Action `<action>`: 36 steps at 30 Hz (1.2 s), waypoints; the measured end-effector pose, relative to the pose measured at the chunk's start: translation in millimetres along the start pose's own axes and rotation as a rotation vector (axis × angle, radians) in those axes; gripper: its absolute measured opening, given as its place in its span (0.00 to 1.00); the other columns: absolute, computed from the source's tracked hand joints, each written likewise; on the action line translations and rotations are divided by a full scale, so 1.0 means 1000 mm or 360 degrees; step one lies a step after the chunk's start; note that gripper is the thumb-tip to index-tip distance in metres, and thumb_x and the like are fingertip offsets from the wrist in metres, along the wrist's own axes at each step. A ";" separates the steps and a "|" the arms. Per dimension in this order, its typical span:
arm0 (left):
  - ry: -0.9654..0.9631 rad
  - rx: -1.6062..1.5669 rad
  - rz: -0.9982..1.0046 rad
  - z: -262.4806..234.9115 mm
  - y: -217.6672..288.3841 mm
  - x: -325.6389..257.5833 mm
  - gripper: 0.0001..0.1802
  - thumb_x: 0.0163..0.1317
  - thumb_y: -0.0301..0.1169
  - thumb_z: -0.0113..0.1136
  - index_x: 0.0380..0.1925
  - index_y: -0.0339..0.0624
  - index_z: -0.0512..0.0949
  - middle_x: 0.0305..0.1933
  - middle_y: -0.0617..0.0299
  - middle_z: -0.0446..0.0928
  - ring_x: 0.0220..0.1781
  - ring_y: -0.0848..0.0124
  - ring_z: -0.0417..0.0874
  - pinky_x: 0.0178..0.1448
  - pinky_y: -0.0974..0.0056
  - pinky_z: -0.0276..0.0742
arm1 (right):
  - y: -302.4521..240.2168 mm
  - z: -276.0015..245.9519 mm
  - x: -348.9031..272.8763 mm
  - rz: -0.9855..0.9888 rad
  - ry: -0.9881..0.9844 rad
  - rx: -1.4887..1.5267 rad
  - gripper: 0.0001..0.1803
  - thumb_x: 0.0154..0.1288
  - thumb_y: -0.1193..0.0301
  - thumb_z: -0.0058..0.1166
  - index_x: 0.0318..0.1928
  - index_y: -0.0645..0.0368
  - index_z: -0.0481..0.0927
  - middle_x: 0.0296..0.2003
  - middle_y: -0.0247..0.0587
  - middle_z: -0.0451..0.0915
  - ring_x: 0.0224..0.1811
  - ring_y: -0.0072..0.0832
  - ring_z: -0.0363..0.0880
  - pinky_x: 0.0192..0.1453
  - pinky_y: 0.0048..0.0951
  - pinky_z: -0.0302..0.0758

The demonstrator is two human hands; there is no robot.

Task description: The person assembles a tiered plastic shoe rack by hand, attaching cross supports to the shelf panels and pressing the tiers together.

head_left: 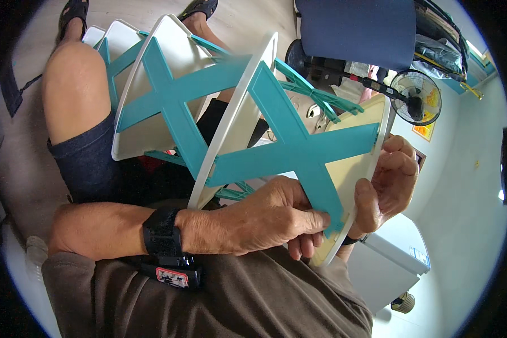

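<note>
A multi-tier shelf rack lies sideways over my lap, its white shelf panels (236, 129) joined by teal X-shaped braces (290, 138). My left hand (276, 217) pinches the lower end of the nearest brace between thumb and fingers, where that brace meets the end panel (384, 112). On the outer face of this panel, my right hand (391, 180) rests with its thumb against the surface and its fingers curled near the edge. Folded-looking teal braces (321, 96) show on the rack's far side. Part of the panel edge is hidden behind my left fingers.
Beyond the rack stand a dark blue padded seat (355, 34) and a fan (416, 97). Bags and clothes (442, 45) are piled at the upper right. A white cabinet-like box (391, 250) stands past my right arm. My bare knee (76, 84) flanks the rack.
</note>
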State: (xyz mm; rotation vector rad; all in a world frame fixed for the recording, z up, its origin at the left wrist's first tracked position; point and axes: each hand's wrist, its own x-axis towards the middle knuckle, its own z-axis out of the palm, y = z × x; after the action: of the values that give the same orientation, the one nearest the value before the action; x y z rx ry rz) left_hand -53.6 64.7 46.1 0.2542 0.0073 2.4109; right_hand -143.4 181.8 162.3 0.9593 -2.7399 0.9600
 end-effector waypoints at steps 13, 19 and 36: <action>-0.0034 -0.0045 0.0061 0.000 -0.001 0.001 0.12 0.67 0.34 0.57 0.36 0.35 0.79 0.32 0.58 0.81 0.29 0.73 0.82 0.30 0.71 0.80 | 0.001 0.012 -0.011 0.0043 0.0104 0.0104 0.13 0.43 0.74 0.56 0.31 0.60 0.67 0.44 0.56 0.74 0.44 0.31 0.70 0.57 0.32 0.65; 0.0023 -0.0009 0.0079 0.000 -0.002 0.003 0.10 0.66 0.31 0.57 0.35 0.34 0.79 0.30 0.57 0.81 0.27 0.72 0.83 0.28 0.70 0.81 | 0.007 0.013 -0.015 -0.0004 0.0026 0.0208 0.11 0.52 0.76 0.52 0.35 0.59 0.67 0.45 0.55 0.74 0.46 0.33 0.71 0.59 0.36 0.64; 0.0147 0.0138 0.0031 0.011 -0.002 -0.008 0.13 0.66 0.35 0.56 0.35 0.35 0.78 0.30 0.57 0.80 0.26 0.73 0.82 0.27 0.71 0.79 | 0.015 -0.010 -0.021 -0.0224 -0.0107 0.0153 0.26 0.71 0.62 0.45 0.62 0.66 0.64 0.55 0.55 0.72 0.44 0.28 0.76 0.43 0.29 0.75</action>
State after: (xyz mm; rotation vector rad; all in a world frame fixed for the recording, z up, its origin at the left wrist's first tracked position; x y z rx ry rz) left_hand -44.2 59.9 55.0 0.1834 0.1519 2.4430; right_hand -136.6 208.2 156.6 1.2030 -2.6571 1.0619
